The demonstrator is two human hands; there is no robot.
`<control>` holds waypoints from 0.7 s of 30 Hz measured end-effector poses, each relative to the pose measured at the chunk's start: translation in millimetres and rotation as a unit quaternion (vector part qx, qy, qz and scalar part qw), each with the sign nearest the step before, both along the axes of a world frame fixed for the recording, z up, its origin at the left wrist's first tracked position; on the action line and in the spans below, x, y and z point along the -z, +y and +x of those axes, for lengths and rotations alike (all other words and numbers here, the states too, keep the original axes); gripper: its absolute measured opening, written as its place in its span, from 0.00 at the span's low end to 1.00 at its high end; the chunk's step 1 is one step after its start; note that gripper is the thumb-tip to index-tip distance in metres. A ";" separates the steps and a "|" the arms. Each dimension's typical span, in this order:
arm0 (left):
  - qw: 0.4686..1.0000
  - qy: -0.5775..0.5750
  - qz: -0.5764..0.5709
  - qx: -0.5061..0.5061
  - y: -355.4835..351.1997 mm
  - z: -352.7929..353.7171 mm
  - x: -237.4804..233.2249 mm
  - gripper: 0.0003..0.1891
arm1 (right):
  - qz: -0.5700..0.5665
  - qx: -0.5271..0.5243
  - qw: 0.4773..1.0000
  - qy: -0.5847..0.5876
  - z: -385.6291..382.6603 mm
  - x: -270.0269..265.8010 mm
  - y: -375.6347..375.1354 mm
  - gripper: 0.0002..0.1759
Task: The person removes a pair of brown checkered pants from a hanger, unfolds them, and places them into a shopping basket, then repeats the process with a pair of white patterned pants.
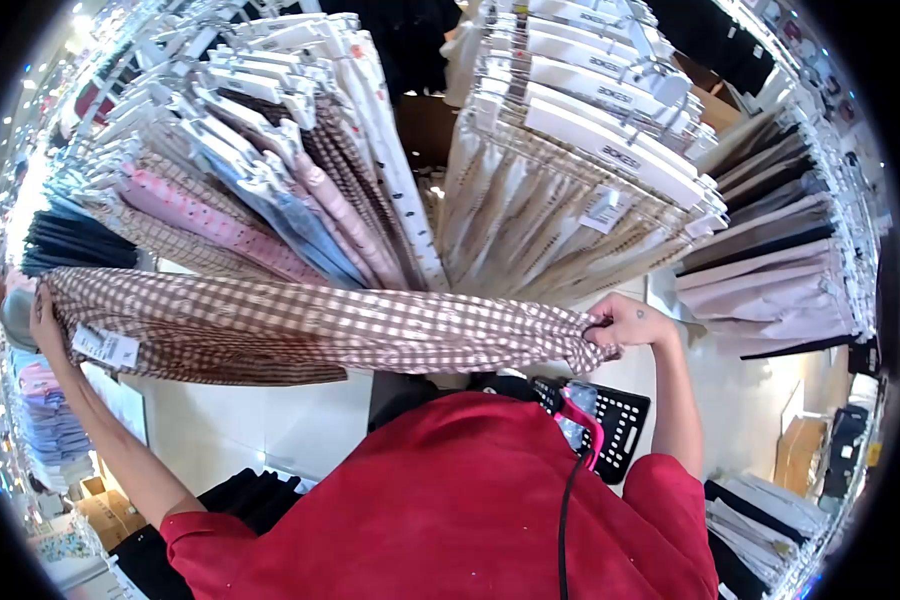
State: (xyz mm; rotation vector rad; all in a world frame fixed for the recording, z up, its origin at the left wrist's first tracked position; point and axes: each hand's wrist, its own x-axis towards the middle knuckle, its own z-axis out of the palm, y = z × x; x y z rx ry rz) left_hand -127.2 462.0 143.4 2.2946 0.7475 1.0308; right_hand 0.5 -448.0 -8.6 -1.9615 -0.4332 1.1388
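Note:
A pair of brown-and-white checked trousers [370, 325] is stretched sideways in front of my chest, off any hanger. My left hand [46, 322] grips the end at the far left, close to a white label [106, 345] hanging from the cloth; its fingers are partly hidden behind the fabric. At the other end, my right hand [632, 322] is closed on the bunched cloth. Behind the trousers hang several patterned garments [240, 215] on white clip hangers, and beige checked trousers [550, 215] hang to their right.
A black perforated basket [625, 425] with a pink handle [582, 425] is by my right side. Racks of pale pink and dark trousers [770, 290] stand at the right. Cardboard boxes [110, 515] and black folded clothes [235, 510] are low at the left.

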 end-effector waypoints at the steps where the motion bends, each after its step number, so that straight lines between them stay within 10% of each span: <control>1: 1.000 -0.005 -0.026 0.003 9.5 -1.9 7.6 0.25 | 0.025 -0.002 1.000 -0.008 1.6 -3.3 -3.0 0.10; 7: 0.983 -0.017 0.166 0.070 -7.7 12.7 39.4 0.27 | -0.033 -0.002 0.998 -0.052 11.3 -29.2 -18.3 0.13; 21: 0.993 -0.029 -0.113 -0.005 10.9 12.7 79.1 0.28 | -0.010 0.149 0.989 -0.021 -6.7 -11.5 -72.6 0.14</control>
